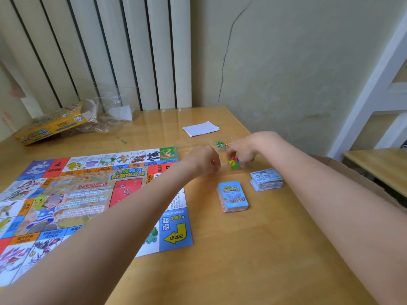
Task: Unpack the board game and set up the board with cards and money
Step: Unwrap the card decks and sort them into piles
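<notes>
Board (92, 194) flat on desk (253, 249), card deck (233, 196) & money stack (266, 179) just beside it; right hand (241, 150) pinches small coloured pieces (234, 162) in a clear bag, left hand (204, 159) curled at the bag's other end, grip hidden. Pieces look light, hard, apt to scatter – prob. best held by the bag's edge

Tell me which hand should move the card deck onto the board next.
Probably the left. The left hand hovers at the board's edge, and the card deck lies just right of the board. The right hand is busy with small coloured game pieces, farther from the board.
</notes>
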A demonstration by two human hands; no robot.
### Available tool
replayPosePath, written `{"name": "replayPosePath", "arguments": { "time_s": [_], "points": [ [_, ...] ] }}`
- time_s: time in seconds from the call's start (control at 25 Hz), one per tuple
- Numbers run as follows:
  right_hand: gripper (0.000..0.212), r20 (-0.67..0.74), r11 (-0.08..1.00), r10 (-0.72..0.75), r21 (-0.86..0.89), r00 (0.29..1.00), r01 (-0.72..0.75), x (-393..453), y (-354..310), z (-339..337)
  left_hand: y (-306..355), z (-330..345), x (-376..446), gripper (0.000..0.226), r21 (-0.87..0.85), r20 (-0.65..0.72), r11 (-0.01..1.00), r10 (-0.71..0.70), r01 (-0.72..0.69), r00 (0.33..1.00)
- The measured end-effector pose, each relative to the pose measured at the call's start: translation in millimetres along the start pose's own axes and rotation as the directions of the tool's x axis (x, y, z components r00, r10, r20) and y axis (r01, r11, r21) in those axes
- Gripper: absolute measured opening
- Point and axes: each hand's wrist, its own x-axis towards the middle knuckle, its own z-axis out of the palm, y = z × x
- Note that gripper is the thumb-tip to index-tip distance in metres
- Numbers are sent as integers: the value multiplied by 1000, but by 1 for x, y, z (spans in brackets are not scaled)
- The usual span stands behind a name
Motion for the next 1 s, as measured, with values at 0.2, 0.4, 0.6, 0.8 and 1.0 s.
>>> {"name": "replayPosePath", "arguments": {
  "time_s": [0.2,0.4,0.6,0.8,1.0],
  "points": [
    [51,3,963,-19,270,1000,18,-3,0,0,2,0,-4,28,18,-4,1000,3,-3,1000],
    [40,-32,890,-68,450,997,75,-3,8,-1,2,0,-4,27,24,14,1000,12,-13,1000],
    [25,-64,813,-47,577,997,76,2,12,-3,-2,3,-5,27,47,-10,998,46,-46,999],
    [11,-26,756,-87,649,996,83,1,16,-4,-8,9,-7,27,79,-27,994,83,-81,996],
    [24,-147,665,-45,733,988,139,-3,17,2,-9,9,-5,28,97,-26,992,82,-79,996]
  ]
}}
